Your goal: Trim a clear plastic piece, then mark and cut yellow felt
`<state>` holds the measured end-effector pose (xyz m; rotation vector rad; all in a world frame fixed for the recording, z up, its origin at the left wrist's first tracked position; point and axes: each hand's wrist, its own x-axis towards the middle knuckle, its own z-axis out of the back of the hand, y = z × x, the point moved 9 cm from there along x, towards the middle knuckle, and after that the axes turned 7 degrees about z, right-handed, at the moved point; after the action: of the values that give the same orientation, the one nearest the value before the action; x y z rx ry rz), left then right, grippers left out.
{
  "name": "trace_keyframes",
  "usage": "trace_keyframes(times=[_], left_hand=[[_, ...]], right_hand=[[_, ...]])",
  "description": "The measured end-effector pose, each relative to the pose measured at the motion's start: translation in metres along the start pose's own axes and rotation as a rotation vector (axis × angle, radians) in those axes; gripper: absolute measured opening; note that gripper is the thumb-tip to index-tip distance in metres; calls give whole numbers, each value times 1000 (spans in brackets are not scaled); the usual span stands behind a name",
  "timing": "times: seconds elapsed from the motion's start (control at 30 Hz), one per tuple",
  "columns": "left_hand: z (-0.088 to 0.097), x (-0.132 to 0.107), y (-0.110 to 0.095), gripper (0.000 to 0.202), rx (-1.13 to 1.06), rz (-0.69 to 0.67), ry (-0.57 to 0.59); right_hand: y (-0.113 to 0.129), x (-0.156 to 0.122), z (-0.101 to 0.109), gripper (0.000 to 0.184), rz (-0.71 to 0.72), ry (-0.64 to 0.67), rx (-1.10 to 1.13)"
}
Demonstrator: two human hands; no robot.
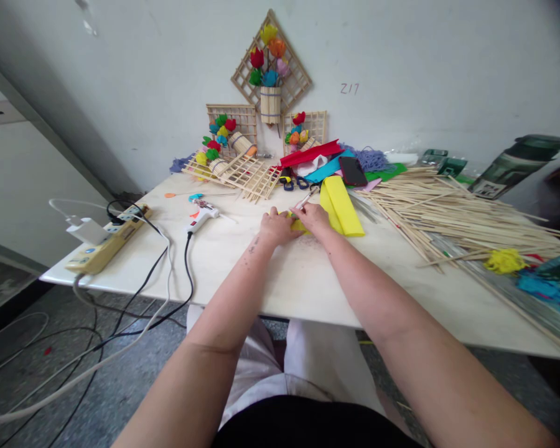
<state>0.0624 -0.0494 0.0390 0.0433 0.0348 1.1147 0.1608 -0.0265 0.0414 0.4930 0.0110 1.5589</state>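
Note:
Both my hands rest on the white table (308, 280) near its middle. My left hand (276, 226) presses down on a small yellow felt piece (299, 225), fingers closed against it. My right hand (313, 216) pinches the same yellow piece from the right, with a thin stick or pen (304, 200) poking out above its fingers. A folded strip of yellow felt (341, 208) lies just to the right of my right hand.
A glue gun (203, 218) and a power strip (105, 239) with cables lie at the left. Wooden lattice frames with felt flowers (242, 165) stand at the back. Felt sheets, scissors (295, 182) and a large pile of bamboo sticks (448, 214) fill the right.

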Motion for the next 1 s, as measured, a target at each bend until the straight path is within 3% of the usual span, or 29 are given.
trace_keyframes(times=[0.47,1.0], left_hand=[[4,-4,-6,71,-15,28,7],[3,-3,-5,70,-17,36,20]], right_hand=[[3,1,-2,50,-2,12,-29],[4,2,-2,46,11,20,-16]])
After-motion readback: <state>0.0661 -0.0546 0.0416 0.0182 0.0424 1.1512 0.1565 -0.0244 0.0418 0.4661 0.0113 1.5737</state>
